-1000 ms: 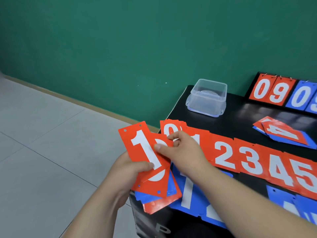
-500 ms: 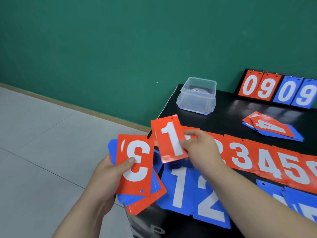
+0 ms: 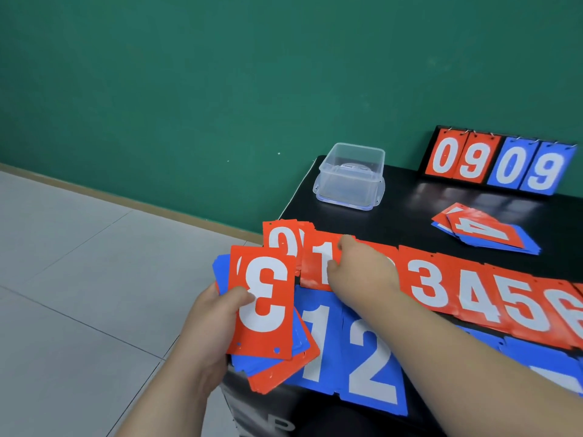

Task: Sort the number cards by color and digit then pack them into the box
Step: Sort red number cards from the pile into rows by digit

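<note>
Your left hand (image 3: 208,329) grips a fanned stack of red and blue plastic number cards (image 3: 252,364) over the bench's near-left corner. Its thumb is pressed across the top card, a red card with a white 3 (image 3: 263,301) that reads upside down to you.

Your right hand (image 3: 362,269) sits at 1 o'clock from that stack and pinches the red card with a white 1 (image 3: 317,263), thumb on its face and forefinger at its top edge. That card lies in the red row on the black bench (image 3: 410,209), its left edge over the red card with a white 0 (image 3: 279,244) at its 9 o'clock. Your hand hides the next card in the row.

Toward 3 o'clock from your hand run the red 3 card (image 3: 429,285), red 4 card (image 3: 473,298), red 5 card (image 3: 517,307) and red 6 card (image 3: 564,316), edge to edge. At 6 o'clock from the red row lie the blue 1 card (image 3: 318,335) and blue 2 card (image 3: 369,361), with further blue cards (image 3: 536,357) beyond your forearm.

The clear plastic box (image 3: 350,178) stands at 12 o'clock from your right hand, near the bench's far-left corner, well apart from the rows. At its 3 o'clock a flip scoreboard (image 3: 498,165) stands against the green wall (image 3: 220,89), showing red 0 9 and blue 0 9. Between scoreboard and red row lies a loose pile of red and blue cards (image 3: 485,231), a red 4 on top.
</note>
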